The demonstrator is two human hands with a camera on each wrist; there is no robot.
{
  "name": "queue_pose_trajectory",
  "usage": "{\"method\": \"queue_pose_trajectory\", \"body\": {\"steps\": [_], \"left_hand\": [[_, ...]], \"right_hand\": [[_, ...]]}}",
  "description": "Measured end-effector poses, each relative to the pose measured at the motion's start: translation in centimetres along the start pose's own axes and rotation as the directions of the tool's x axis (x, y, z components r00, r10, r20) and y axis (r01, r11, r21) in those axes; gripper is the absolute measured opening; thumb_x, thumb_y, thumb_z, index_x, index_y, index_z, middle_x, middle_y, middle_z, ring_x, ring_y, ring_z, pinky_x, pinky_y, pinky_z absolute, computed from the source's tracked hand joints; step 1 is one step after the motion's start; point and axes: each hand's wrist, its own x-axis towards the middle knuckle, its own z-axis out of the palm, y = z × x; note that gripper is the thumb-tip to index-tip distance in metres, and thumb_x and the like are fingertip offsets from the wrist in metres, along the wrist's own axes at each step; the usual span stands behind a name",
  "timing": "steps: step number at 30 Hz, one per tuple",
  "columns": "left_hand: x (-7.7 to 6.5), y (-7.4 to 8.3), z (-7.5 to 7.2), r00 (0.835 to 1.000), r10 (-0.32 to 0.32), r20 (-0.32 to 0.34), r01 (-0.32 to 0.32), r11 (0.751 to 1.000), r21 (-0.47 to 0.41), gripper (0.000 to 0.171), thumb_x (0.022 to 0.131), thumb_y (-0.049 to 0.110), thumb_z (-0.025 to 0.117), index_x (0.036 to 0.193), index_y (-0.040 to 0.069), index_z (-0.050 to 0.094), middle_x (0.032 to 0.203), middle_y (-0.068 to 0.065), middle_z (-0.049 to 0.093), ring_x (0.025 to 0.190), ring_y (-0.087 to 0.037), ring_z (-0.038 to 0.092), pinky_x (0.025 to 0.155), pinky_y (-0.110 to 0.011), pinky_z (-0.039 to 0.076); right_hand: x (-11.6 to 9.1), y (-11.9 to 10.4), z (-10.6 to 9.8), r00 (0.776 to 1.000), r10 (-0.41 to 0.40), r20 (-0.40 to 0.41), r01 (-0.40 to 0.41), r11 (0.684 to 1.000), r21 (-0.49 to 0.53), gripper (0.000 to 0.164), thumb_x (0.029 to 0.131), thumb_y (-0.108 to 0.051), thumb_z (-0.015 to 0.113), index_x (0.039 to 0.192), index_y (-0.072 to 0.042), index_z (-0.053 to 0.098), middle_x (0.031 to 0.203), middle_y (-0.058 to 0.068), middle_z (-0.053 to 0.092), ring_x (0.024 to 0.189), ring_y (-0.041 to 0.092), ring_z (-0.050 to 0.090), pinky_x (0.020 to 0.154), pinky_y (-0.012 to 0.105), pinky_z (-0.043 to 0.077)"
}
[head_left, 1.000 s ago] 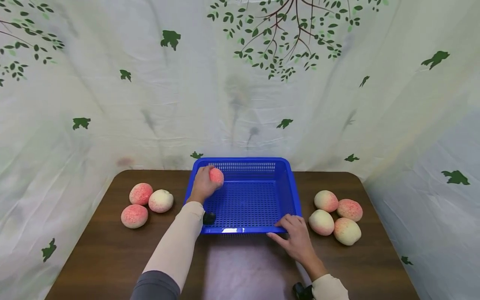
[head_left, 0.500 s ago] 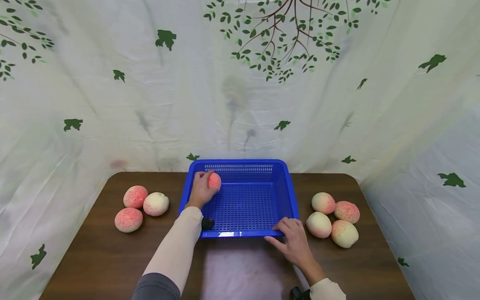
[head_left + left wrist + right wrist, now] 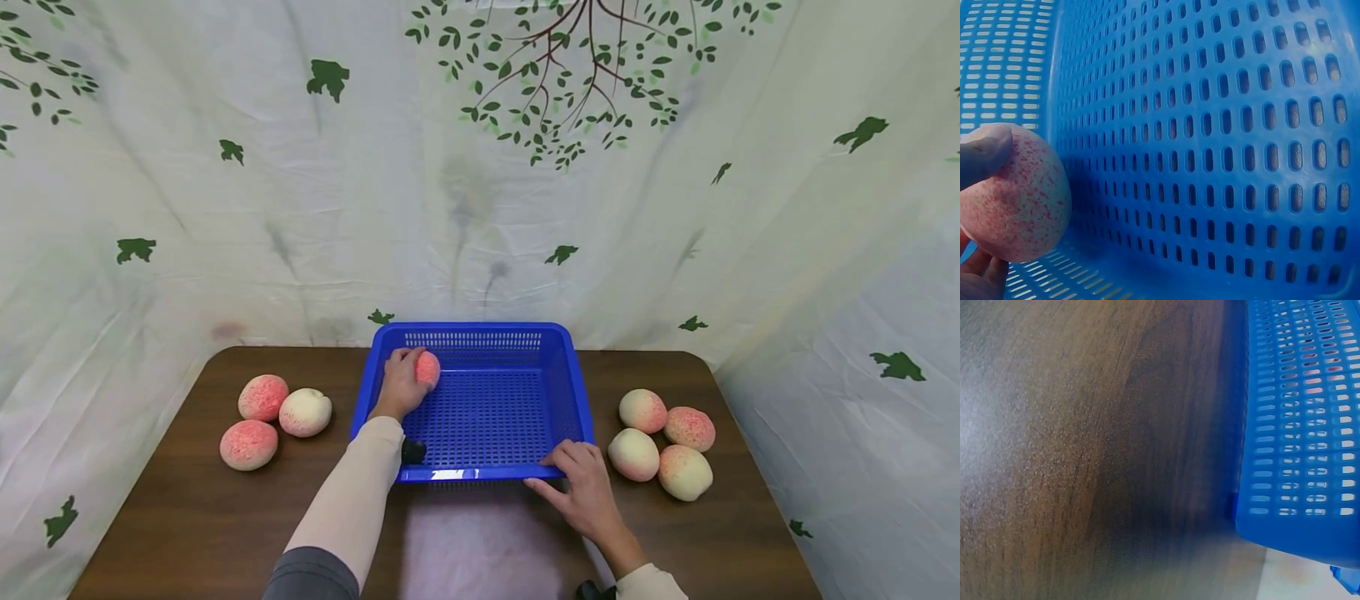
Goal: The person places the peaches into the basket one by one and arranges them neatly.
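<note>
A blue plastic basket [image 3: 480,475] with slotted walls stands at the middle of the table. Inside its far left corner my left hand [image 3: 400,385] grips a pink-speckled peach [image 3: 427,370]. The left wrist view shows the thumb on top of the peach [image 3: 1025,194] and fingers beneath it, close to the basket floor [image 3: 1166,144]; whether the peach touches the floor cannot be told. At the basket's front right corner my right hand [image 3: 588,492] holds the rim, fingers over the edge and thumb outside. That hand is out of sight in the right wrist view, where the basket wall [image 3: 1300,444] shows.
On the brown table [image 3: 172,517], several peaches [image 3: 686,472] lie in a group right of the basket. A second group of peaches [image 3: 249,445] lies to its left. A white curtain [image 3: 480,208] with leaf prints hangs just behind the table.
The whole head view has shifted slightly, with the scene moving left and down. My left hand keeps hold of the peach in the same corner, and my right hand stays on the rim.
</note>
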Motion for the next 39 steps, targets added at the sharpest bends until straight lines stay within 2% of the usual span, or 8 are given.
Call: {"method": "queue_pose_trajectory", "body": {"steps": [8, 14, 21, 24, 28, 31, 35, 39], "left_hand": [[0.0, 0.1, 0.1, 1.000, -0.010, 0.026, 0.008, 0.997, 0.078, 0.062, 0.084, 0.003, 0.069, 0.140, -0.003, 0.043, 0.140, -0.029, 0.036, 0.131, -0.046, 0.031, 0.108, -0.055, 0.029], [-0.1, 0.0, 0.0, 0.999, -0.001, 0.034, -0.003, 0.992, 0.124, 0.056, 0.088, 0.007, 0.064, 0.140, -0.001, 0.044, 0.140, -0.028, 0.034, 0.132, -0.045, 0.027, 0.109, -0.055, 0.026], [0.0, 0.1, -0.6, 0.996, 0.072, 0.054, -0.079, 0.986, 0.150, 0.073, 0.072, 0.007, 0.078, 0.137, -0.001, 0.046, 0.137, -0.033, 0.035, 0.131, -0.048, 0.026, 0.106, -0.059, 0.026], [0.3, 0.3, -1.2, 0.994, 0.075, 0.081, -0.085, 0.987, 0.134, 0.078, 0.072, 0.014, 0.081, 0.140, 0.002, 0.043, 0.140, -0.032, 0.033, 0.132, -0.048, 0.023, 0.107, -0.059, 0.025], [0.6, 0.8, -3.1, 0.988, 0.057, 0.146, -0.062, 0.998, 0.033, 0.080, 0.077, 0.022, 0.078, 0.144, 0.004, 0.038, 0.143, -0.031, 0.034, 0.133, -0.048, 0.025, 0.106, -0.059, 0.027], [0.6, 1.4, -5.3, 0.979, 0.073, 0.189, -0.059, 0.995, -0.078, 0.076, 0.082, 0.023, 0.075, 0.145, 0.003, 0.037, 0.144, -0.030, 0.035, 0.134, -0.048, 0.029, 0.106, -0.059, 0.029], [0.2, 1.6, -8.3, 0.973, 0.095, 0.212, -0.051, 0.978, -0.203, 0.073, 0.088, 0.025, 0.071, 0.146, 0.001, 0.034, 0.147, -0.028, 0.034, 0.138, -0.043, 0.028, 0.109, -0.057, 0.025], [-0.9, 0.7, -11.2, 0.976, 0.070, 0.206, -0.005, 0.954, -0.300, 0.074, 0.090, 0.031, 0.068, 0.148, 0.004, 0.030, 0.150, -0.026, 0.030, 0.139, -0.043, 0.024, 0.109, -0.058, 0.024]], "right_hand": [[0.0, -0.2, -0.1, 1.000, -0.011, -0.015, 0.011, 1.000, -0.007, 0.027, 0.071, -0.038, 0.079, 0.078, -0.017, 0.063, 0.079, -0.009, 0.056, 0.074, 0.010, 0.053, 0.081, 0.035, 0.036], [0.0, -0.1, 0.1, 0.998, -0.043, -0.035, 0.043, 0.999, -0.006, 0.028, 0.075, -0.042, 0.077, 0.078, -0.018, 0.062, 0.078, -0.010, 0.055, 0.073, 0.010, 0.053, 0.079, 0.036, 0.036], [0.0, 0.0, 0.2, 0.998, -0.043, -0.045, 0.043, 0.999, -0.006, 0.029, 0.075, -0.042, 0.077, 0.077, -0.017, 0.062, 0.078, -0.010, 0.056, 0.073, 0.009, 0.053, 0.080, 0.034, 0.035], [0.0, 0.1, 0.2, 0.998, -0.039, -0.041, 0.038, 0.999, -0.010, 0.030, 0.075, -0.042, 0.077, 0.077, -0.017, 0.063, 0.078, -0.010, 0.056, 0.073, 0.009, 0.054, 0.080, 0.033, 0.035], [0.0, -0.1, 0.2, 0.999, -0.027, -0.030, 0.026, 1.000, -0.009, 0.029, 0.073, -0.041, 0.078, 0.077, -0.016, 0.063, 0.078, -0.009, 0.056, 0.074, 0.009, 0.054, 0.081, 0.035, 0.036], [0.1, -0.1, 0.1, 1.000, -0.022, -0.021, 0.021, 1.000, -0.008, 0.029, 0.072, -0.040, 0.079, 0.077, -0.015, 0.064, 0.078, -0.008, 0.057, 0.074, 0.010, 0.053, 0.081, 0.037, 0.037], [0.1, -0.2, 0.0, 0.999, -0.027, -0.023, 0.027, 1.000, -0.010, 0.029, 0.072, -0.038, 0.080, 0.078, -0.014, 0.065, 0.078, -0.005, 0.058, 0.074, 0.010, 0.053, 0.079, 0.039, 0.038], [0.0, -0.4, 0.0, 0.999, -0.034, -0.030, 0.034, 0.999, -0.013, 0.028, 0.070, -0.036, 0.081, 0.078, -0.014, 0.065, 0.077, -0.004, 0.059, 0.073, 0.010, 0.053, 0.078, 0.040, 0.038]]}}
